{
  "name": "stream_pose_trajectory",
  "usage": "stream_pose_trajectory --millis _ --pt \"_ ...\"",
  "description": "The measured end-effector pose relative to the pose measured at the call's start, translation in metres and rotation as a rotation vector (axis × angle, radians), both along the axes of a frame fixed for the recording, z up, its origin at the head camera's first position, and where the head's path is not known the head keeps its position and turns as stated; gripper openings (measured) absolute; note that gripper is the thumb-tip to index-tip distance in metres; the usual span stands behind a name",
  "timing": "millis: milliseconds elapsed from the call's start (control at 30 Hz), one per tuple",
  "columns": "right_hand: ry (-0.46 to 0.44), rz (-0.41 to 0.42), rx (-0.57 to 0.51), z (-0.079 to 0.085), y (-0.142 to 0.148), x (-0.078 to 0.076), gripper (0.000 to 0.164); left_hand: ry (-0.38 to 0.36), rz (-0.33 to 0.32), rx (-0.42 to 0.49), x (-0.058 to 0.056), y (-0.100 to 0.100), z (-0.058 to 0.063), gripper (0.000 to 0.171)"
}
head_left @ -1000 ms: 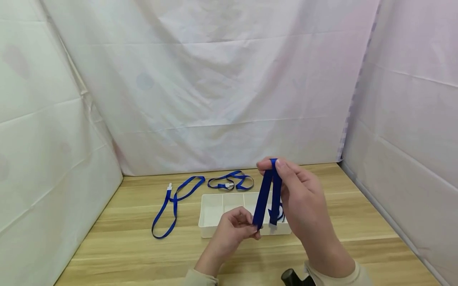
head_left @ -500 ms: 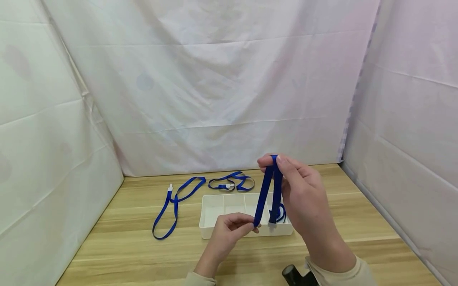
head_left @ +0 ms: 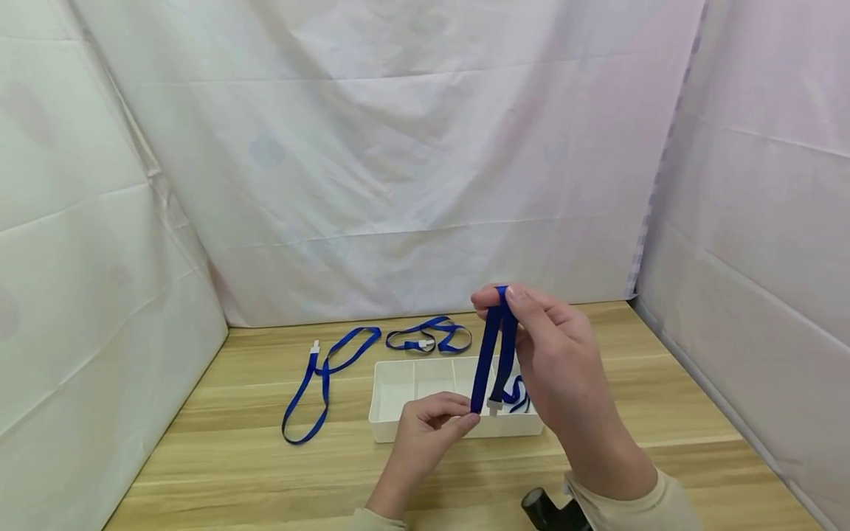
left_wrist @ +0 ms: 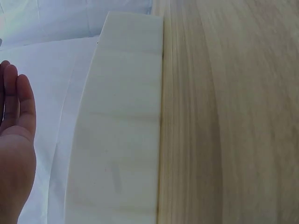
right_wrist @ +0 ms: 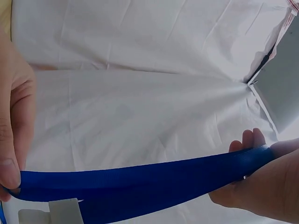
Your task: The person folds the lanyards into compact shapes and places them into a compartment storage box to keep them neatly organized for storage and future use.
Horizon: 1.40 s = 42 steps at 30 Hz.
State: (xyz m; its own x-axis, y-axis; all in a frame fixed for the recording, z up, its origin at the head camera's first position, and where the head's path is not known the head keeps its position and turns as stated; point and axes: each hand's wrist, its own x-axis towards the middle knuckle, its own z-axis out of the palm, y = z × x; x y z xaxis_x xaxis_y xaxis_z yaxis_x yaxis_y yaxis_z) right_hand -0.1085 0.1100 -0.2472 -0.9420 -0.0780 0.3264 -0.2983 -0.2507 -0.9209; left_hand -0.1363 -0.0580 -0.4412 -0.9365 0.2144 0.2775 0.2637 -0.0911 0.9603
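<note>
A blue lanyard hangs folded in front of a white divided box. My right hand pinches it at the top fold between thumb and fingers. Lower down, my left hand pinches the other end of the doubled band. A white plastic clip dangles beside the left fingertips, also showing as a pale clip in the right wrist view. There the flat blue strap stretches between both hands. The left wrist view shows only part of the left hand, beside the box's outer wall.
Behind the box lies a looped blue lanyard with a white clip. Left of the box another blue lanyard is spread out. Blue band shows in the box's right compartment. White cloth surrounds the wooden table.
Both hands hold the lanyard throughout. The right hand has risen slightly and shifted a little left; the left hand's grip stays low. The dangling clip has swung left and slightly up.
</note>
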Motion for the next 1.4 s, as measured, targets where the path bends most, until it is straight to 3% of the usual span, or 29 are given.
stream_pose_trajectory --millis 167,400,633,800,933,1067,1200,1400 --pt "-0.008 0.023 -0.001 0.0 -0.001 0.001 0.032 0.041 0.045 0.027 0.002 0.002 0.0 0.014" --pt "-0.023 0.023 0.018 0.003 -0.001 0.002 0.035 0.027 0.092 0.057 0.007 0.002 -0.001 0.017" --pt "0.0 0.046 -0.006 0.005 -0.001 0.002 0.033 0.163 0.013 0.09 0.008 0.005 0.003 0.015" --pt "0.008 0.065 -0.022 0.004 -0.004 0.003 0.032 0.173 0.054 0.065 0.004 0.008 0.008 0.015" --pt "-0.003 0.068 -0.027 0.003 -0.006 0.002 0.032 0.296 0.084 0.062 0.0 0.008 0.009 0.018" --pt "-0.017 0.069 -0.039 0.001 -0.007 0.001 0.032 0.429 0.006 0.132 -0.003 0.011 0.009 0.019" --pt "-0.022 0.062 -0.057 -0.001 -0.008 0.0 0.033 0.438 -0.036 0.129 0.0 0.016 0.011 0.025" --pt "-0.021 0.042 -0.07 -0.001 -0.009 0.0 0.034 0.471 0.044 0.041 0.002 0.023 0.012 0.013"
